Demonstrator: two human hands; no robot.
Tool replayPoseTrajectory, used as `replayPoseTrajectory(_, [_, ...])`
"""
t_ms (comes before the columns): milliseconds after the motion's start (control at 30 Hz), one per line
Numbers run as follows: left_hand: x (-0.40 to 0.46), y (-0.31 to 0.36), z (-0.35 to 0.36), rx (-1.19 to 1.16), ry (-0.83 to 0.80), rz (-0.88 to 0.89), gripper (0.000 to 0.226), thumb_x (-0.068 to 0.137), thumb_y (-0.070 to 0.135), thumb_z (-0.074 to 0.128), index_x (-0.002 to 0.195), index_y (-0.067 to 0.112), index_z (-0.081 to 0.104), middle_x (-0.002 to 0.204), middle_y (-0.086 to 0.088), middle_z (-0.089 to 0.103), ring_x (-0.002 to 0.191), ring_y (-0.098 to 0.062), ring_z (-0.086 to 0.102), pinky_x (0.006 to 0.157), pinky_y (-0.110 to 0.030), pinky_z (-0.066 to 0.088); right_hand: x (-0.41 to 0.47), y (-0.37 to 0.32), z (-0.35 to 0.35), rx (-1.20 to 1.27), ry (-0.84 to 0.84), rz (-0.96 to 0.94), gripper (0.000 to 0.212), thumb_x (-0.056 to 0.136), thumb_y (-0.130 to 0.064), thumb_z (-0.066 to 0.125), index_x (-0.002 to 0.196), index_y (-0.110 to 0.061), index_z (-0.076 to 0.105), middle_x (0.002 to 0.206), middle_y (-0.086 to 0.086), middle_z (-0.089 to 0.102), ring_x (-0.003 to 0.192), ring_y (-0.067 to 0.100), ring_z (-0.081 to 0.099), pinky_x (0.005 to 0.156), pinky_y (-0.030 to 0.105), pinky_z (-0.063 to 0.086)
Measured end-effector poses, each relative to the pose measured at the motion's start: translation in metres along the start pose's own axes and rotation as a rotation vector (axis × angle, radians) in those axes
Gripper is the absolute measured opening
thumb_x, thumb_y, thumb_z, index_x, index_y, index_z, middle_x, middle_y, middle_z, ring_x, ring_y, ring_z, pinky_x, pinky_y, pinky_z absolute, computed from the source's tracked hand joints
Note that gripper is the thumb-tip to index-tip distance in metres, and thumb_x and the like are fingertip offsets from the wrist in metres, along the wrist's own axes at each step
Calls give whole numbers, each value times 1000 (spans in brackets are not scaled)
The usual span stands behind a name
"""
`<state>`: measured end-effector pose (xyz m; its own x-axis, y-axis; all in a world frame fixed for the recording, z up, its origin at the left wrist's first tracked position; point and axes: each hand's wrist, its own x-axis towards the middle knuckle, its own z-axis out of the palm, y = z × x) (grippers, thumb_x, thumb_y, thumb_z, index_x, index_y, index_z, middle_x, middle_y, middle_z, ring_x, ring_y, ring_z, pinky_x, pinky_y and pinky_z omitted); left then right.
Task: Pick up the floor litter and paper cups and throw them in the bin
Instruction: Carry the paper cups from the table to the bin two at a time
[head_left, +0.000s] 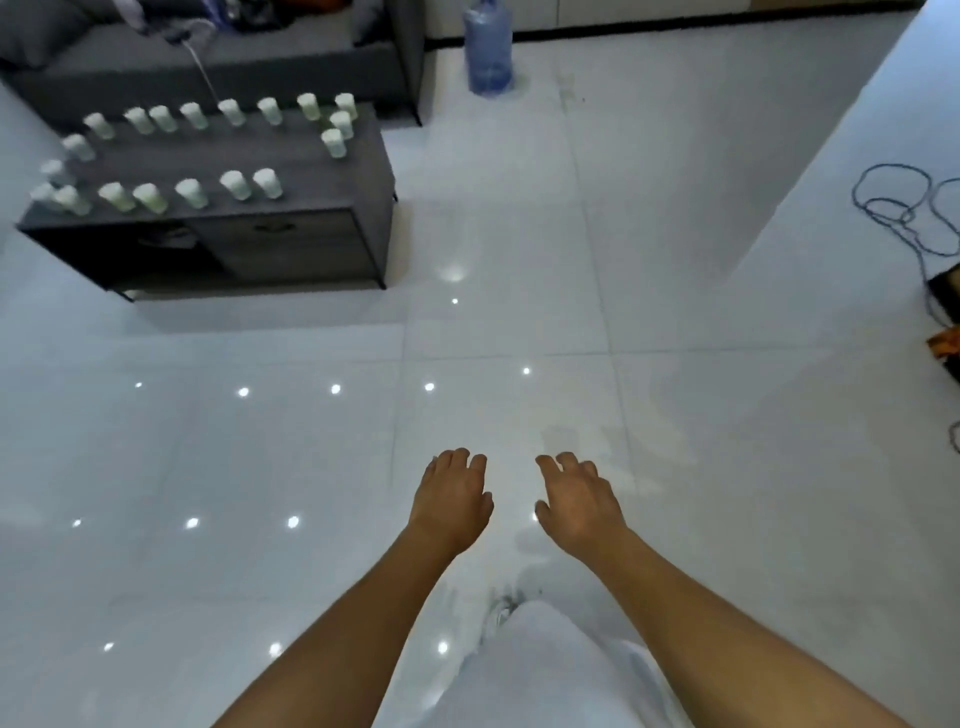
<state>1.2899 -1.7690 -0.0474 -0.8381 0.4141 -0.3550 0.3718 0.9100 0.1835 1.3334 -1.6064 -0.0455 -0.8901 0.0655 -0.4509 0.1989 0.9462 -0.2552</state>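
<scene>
Your left hand (451, 501) and right hand (579, 501) hang loose and empty; paper cups (192, 193) stand far ahead-left on the low table (291, 244), nearer your left.

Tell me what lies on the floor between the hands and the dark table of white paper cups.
Head view: only bare glossy white tile between the left hand, right hand and the dark table of white paper cups.

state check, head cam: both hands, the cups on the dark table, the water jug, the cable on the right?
left hand: empty, fingers loosely curled, held over the floor
right hand: empty, fingers loosely curled, beside the left
paper cups: upright, ringed round the top of the low table; contents can't be seen
water jug: upright on the floor by the sofa
cable: loose coils on the floor
</scene>
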Motion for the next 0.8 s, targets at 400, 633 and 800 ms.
replayPoseTrajectory(400, [98,-132,-62,-155,75,-258,48,97,31,44,141,13,37,143,-6,40,131,-22,36,109,-30,28,180,-111,-56,-136,-81,-263,56,94,-28,50,146,-19,30,141,8,40,120,28,45,94,36,42])
replayPoseTrajectory(633, [211,-191,-119,-200,121,-368,48,97,32,44,141,14,37,143,-5,41,132,-20,35,109,-28,28,320,-149,-123,-190,-89,-352,55,94,-28,49,144,-18,30,140,8,40,120,28,44,93,36,42])
replayPoseTrajectory(800, [266,-238,-155,-257,142,-440,49,96,32,46,140,13,38,143,-7,41,131,-21,36,108,-29,29,399,-188,-158,-234,-136,-399,54,94,-29,49,144,-18,30,141,8,39,120,28,43,92,36,42])
